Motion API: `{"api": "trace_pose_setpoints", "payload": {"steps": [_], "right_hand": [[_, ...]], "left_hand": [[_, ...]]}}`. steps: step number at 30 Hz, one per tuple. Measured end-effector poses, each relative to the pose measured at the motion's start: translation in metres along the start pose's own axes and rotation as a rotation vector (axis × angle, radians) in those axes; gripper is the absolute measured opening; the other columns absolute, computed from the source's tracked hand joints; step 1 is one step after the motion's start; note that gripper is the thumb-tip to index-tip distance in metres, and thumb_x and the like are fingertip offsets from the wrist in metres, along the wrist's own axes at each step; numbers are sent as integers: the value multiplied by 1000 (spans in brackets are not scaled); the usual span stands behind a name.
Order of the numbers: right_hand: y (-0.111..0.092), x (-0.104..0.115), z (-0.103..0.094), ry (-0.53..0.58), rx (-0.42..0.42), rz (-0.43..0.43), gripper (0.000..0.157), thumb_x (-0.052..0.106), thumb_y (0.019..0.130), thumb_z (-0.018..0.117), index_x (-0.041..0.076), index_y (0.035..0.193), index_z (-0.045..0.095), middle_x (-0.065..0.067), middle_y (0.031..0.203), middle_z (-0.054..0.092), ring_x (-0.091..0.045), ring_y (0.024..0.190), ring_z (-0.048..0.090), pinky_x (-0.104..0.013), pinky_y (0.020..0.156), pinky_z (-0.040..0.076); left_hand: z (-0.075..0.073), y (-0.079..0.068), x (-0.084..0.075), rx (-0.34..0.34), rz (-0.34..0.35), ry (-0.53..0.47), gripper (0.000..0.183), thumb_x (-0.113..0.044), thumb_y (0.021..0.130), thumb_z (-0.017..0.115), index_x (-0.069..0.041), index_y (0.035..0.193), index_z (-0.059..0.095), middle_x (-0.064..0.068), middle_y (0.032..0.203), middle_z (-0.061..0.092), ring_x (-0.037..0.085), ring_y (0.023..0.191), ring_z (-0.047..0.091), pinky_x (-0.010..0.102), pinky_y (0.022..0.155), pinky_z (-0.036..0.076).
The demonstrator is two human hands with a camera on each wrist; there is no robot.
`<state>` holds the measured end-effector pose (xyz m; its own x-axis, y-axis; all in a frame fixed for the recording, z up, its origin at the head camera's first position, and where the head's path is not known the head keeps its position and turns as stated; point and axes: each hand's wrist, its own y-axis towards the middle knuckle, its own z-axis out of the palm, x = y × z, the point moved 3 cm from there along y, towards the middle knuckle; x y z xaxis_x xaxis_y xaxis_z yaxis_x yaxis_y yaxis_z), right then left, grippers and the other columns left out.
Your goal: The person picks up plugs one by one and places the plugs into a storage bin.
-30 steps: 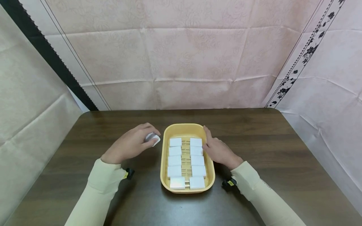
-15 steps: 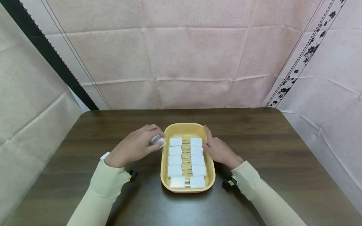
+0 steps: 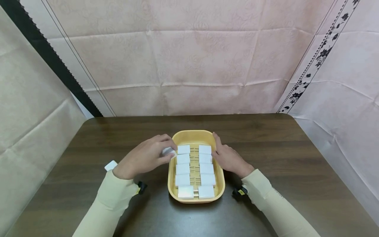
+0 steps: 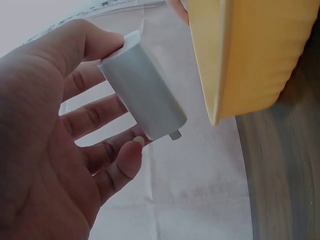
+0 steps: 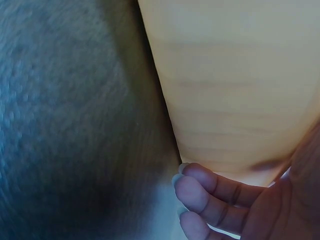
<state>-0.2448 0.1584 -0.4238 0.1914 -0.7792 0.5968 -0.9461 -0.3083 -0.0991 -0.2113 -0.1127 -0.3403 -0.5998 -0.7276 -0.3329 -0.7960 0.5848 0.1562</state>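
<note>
My left hand (image 3: 145,154) holds a white charger plug (image 4: 145,92) at the left rim of the yellow tray (image 3: 194,133). In the left wrist view the thumb and fingers pinch the plug's upper end, and a metal prong sticks out of the lower end. Inside the tray several white charger plugs (image 3: 182,169) lie in two columns, their prongs pointing to the middle. My right hand (image 3: 229,158) grips the tray's right rim, the thumb inside and other fingers outside against the wall, as the right wrist view shows.
Another white block (image 3: 111,165) lies on the brown wooden table (image 3: 281,164), partly behind my left wrist. Black wrist cameras (image 3: 240,192) are strapped below both sleeves. Pale cloth (image 3: 201,72) hangs behind the table and at both sides.
My left hand has moved right and slightly nearer with the charger plug, up to the tray's left rim. The white block behind the wrist has come into view. My right hand stays on the tray.
</note>
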Motion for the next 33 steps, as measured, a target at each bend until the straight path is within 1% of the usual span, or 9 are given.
{"api": "trace_pose_setpoints", "payload": {"steps": [2, 5, 9, 14, 18, 23, 29, 33], "right_hand": [[0, 0, 0, 0, -1, -2, 72, 17, 105, 43, 6, 162, 0, -6, 61, 53, -13, 47, 58, -28, 45, 45], [-1, 0, 0, 4, 2, 0, 72, 17, 105, 43, 6, 162, 0, -5, 61, 53, -13, 47, 58, -28, 45, 44], [-1, 1, 0, 4, 6, 6, 73, 17, 105, 43, 7, 162, -1, -5, 61, 52, -13, 46, 56, -28, 45, 43], [0, 1, -1, 3, 8, 13, 73, 17, 105, 42, 7, 162, -1, -4, 61, 50, -14, 46, 55, -28, 45, 43], [-1, 2, -2, -3, 8, 9, 73, 17, 105, 43, 7, 162, -1, -4, 60, 50, -13, 45, 55, -28, 45, 43], [-1, 2, -1, -7, 6, -1, 73, 17, 104, 43, 7, 162, -1, -3, 59, 49, -13, 45, 54, -28, 44, 42], [-1, 2, -1, -9, 6, 1, 73, 17, 104, 43, 7, 162, -1, -3, 60, 49, -13, 45, 53, -28, 45, 42], [-1, 2, -2, -3, 10, 5, 73, 17, 104, 42, 7, 162, -1, -3, 60, 49, -13, 45, 53, -28, 45, 42]], "left_hand": [[1, 0, -3, 4, 17, -6, 14, -25, 95, 70, -20, 108, 73, -5, 116, 65, 12, 101, 61, 35, 92, 56], [4, 0, -10, 22, 53, -23, 11, -23, 95, 69, -20, 105, 72, -6, 116, 64, 10, 100, 59, 32, 88, 55], [7, 2, -17, 59, 87, -45, 12, -21, 93, 72, -20, 106, 72, -6, 117, 63, 10, 103, 58, 32, 90, 55], [9, 3, -22, 97, 67, -65, 19, -19, 90, 75, -18, 109, 74, -4, 118, 64, 12, 102, 58, 31, 90, 57], [12, 3, -23, 125, 55, -75, 17, -20, 90, 75, -20, 107, 74, -5, 118, 64, 11, 101, 58, 30, 90, 57], [14, 3, -25, 143, 50, -72, 17, -20, 89, 75, -21, 106, 74, -6, 118, 64, 11, 100, 58, 29, 89, 56], [18, 4, -27, 166, 72, -86, 20, -15, 85, 75, -22, 103, 74, -8, 117, 65, 9, 99, 58, 28, 89, 55], [22, 5, -27, 202, 85, -107, 19, -15, 86, 73, -22, 104, 73, -9, 116, 65, 9, 99, 57, 28, 88, 54]]}}
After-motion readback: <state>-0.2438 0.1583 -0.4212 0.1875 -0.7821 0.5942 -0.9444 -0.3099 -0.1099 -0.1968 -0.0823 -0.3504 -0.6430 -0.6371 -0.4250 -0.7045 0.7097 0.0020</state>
